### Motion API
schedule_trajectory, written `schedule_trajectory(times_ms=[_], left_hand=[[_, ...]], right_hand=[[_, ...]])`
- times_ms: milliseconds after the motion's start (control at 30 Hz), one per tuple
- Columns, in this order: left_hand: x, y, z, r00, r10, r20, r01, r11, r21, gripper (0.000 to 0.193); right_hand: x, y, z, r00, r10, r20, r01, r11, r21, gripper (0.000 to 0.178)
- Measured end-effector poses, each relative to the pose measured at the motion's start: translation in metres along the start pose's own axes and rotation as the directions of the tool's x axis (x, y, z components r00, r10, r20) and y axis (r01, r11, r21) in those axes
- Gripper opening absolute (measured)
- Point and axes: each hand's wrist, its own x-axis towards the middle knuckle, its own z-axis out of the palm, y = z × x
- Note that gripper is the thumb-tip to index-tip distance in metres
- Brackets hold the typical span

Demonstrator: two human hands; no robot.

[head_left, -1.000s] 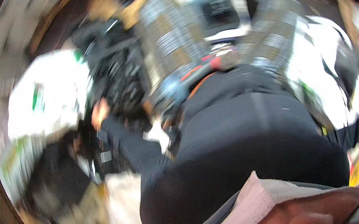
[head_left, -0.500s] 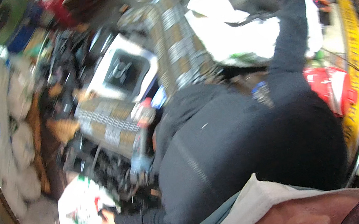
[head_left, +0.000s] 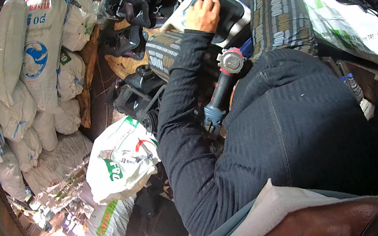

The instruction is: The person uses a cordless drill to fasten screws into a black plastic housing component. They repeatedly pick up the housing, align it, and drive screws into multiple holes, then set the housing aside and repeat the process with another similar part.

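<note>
Your left hand [head_left: 202,15] lies on the dark moulded piece [head_left: 231,11], fingers curled; I can't tell if they grip. Your right is out of view. Uneven pressure could tip the white slab [head_left: 177,21] beneath, far between your legs [head_left: 276,3]; shifting them could dislodge the power tool [head_left: 222,87].

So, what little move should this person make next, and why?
Probably close the left hand on the edge of the dark moulded piece: its fingers appear to rest on top of that piece, which sits on a white slab. The power tool lies nearby with no visible hand on it, so it can probably wait.
</note>
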Motion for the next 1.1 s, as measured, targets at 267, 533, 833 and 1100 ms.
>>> schedule_trajectory(times_ms=[267, 533, 833, 1100], left_hand=[[-0.03, 0.024, 0.039, 0.909, -0.175, 0.377, 0.208, 0.977, -0.048, 0.032], [-0.013, 0.021, 0.021, 0.943, -0.262, 0.204, 0.303, 0.931, -0.205, 0.053], [0.006, 0.002, 0.033, 0.632, -0.549, 0.547, 0.638, 0.769, 0.033, 0.053], [0.029, 0.013, 0.024, 0.562, -0.587, 0.582, 0.632, 0.76, 0.156, 0.06]], right_hand=[[0.003, 0.0, 0.003, 1.0, 0.014, -0.02, -0.013, 1.0, 0.027, 0.034], [0.03, 0.015, 0.005, 0.999, -0.001, -0.041, 0.005, 0.993, 0.115, 0.033], [0.024, 0.023, 0.017, 0.997, 0.022, -0.071, -0.005, 0.974, 0.224, 0.032], [0.016, 0.035, 0.024, 0.993, 0.065, -0.097, -0.017, 0.905, 0.426, 0.032]])
